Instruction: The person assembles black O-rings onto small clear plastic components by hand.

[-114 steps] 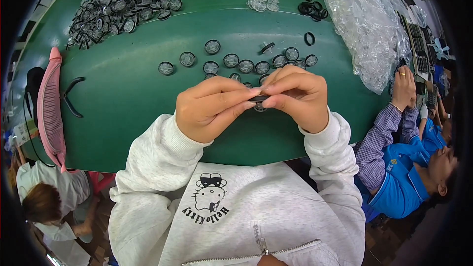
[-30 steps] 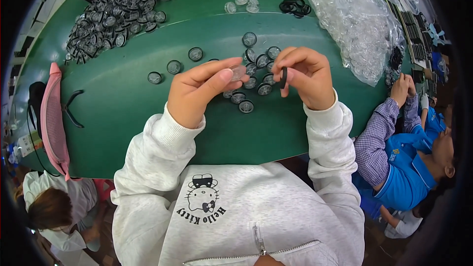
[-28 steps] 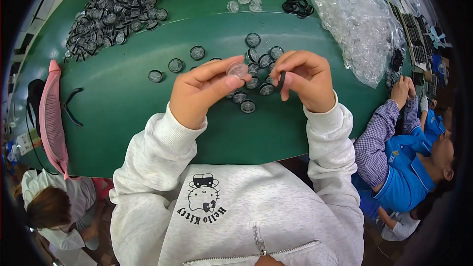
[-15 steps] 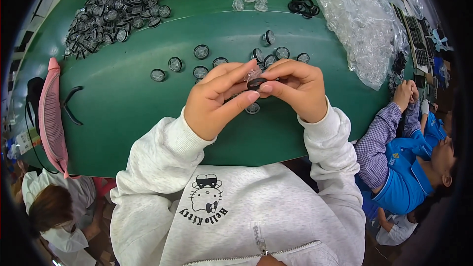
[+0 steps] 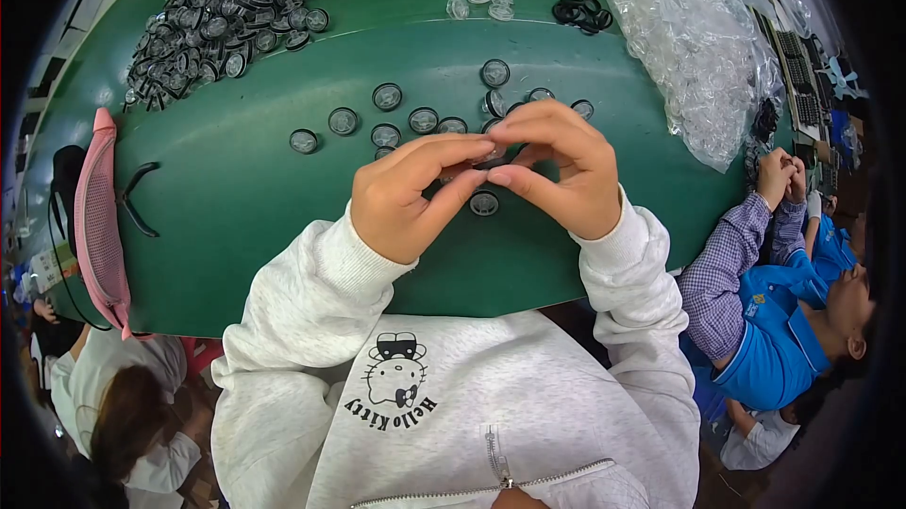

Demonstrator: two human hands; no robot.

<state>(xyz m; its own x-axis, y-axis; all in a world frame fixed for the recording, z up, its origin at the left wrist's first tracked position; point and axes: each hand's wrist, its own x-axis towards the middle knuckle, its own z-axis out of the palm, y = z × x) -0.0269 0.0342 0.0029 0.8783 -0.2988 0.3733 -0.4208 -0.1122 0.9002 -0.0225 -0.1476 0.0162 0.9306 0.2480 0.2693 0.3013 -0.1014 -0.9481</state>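
- So the biggest change: about a second ago the hands were apart, the clear wheel in one and the black ring in the other. Now the left hand [image 5: 411, 193] and right hand [image 5: 566, 174] meet mid-frame.
- I'd read that as both parts being worked as one piece. Can't tell whether the ring's seated, fingers are in the way.
- Grip: both hands are pinching, thumbs below and fingers above. Looks like left's on the clear wheel [image 5: 493, 152], right's on the black ring [image 5: 487, 166], though they're mostly hidden.
- Half a second back the ring's opening was in plain sight; now just a sliver shows.
- Also, one black-rimmed wheel [image 5: 494, 73] at upper middle was tipped and now shows its round face.
- Lower left, the person in white [image 5: 156, 358] has shifted too.
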